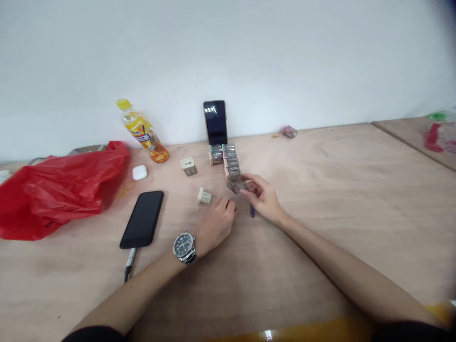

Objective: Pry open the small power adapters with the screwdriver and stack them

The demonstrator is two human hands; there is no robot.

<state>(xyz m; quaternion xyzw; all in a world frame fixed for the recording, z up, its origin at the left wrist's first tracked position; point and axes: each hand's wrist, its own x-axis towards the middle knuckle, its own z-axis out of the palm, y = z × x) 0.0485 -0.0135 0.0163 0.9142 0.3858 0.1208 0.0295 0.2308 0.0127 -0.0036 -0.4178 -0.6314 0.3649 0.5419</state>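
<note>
My right hand pinches a small see-through grey case between thumb and fingers. The case is at the near end of a row of similar clear boxes with coloured ends. My left hand, a watch on its wrist, rests on the table with its fingers curled in; whatever they may hold is hidden. Just beyond it lies a cream piece with a wide flange, on its side. A two-hole pencil sharpener with a cream top stands farther back. A slim purple thing shows beneath my right hand.
A phone leans on the wall behind the boxes. To the left are a dark phone with a cable, a white earbud case, a drink bottle and a red plastic bag. A pinkish box lies by the wall.
</note>
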